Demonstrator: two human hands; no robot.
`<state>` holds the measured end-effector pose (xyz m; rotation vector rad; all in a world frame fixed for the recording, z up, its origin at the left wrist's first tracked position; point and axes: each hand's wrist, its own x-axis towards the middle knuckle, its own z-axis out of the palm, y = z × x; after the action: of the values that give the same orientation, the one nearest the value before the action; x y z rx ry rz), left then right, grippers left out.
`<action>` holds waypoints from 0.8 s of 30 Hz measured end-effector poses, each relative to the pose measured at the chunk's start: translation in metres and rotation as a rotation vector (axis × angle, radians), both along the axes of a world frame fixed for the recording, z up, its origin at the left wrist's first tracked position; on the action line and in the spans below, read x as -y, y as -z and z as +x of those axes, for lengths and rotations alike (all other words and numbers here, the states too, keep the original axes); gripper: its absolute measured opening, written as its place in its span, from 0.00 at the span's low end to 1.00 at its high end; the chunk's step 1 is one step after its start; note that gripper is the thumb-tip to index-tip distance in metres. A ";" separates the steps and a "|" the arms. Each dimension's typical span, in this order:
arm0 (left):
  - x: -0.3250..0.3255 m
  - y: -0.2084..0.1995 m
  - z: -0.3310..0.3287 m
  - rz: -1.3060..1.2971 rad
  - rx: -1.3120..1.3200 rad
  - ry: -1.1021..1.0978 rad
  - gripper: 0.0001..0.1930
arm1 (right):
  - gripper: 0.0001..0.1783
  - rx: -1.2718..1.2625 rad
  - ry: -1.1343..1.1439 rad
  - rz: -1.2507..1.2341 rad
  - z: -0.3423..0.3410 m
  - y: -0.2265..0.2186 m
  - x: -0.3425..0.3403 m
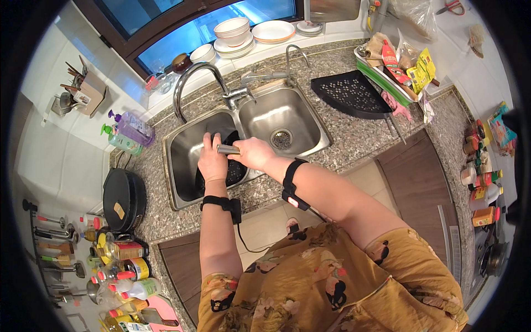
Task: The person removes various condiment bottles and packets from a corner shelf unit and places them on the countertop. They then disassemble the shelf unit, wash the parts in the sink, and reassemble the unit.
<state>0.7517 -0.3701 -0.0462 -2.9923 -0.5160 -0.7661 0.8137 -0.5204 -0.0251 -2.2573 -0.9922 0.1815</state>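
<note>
Over the left basin of the steel sink (180, 166), my left hand (212, 164) grips a black perforated shelf (237, 172), its fingers reaching over the upper part. Much of that shelf is hidden behind my hands. My right hand (254, 153) is closed around a short grey metal tube (227, 149), whose free end points left against my left hand. Whether the tube joins the shelf I cannot tell. Another black perforated shelf (351, 95), shaped like a quarter circle, lies on the counter to the right with a thin metal rod by its near corner.
A curved faucet (202, 67) rises behind the left basin. Soap bottles (133, 128) and a round black appliance (124, 199) stand to the left. Bowls (232, 31) and plates line the window sill. A green-and-white tray (381, 77) of packets sits at the back right.
</note>
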 end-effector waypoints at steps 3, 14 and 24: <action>0.003 -0.003 0.003 -0.028 0.073 -0.003 0.20 | 0.07 0.302 -0.047 -0.063 0.009 0.001 0.002; -0.087 -0.050 -0.033 0.026 0.154 -0.269 0.17 | 0.10 0.646 -0.062 0.057 0.058 -0.004 0.100; -0.079 -0.013 -0.075 0.256 0.070 0.330 0.25 | 0.09 0.911 -0.255 -0.216 0.056 -0.032 0.192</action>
<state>0.6767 -0.2914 -0.0332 -2.8467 0.0789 -0.8801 0.8699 -0.7125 0.0069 -2.4118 -1.7850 -0.7317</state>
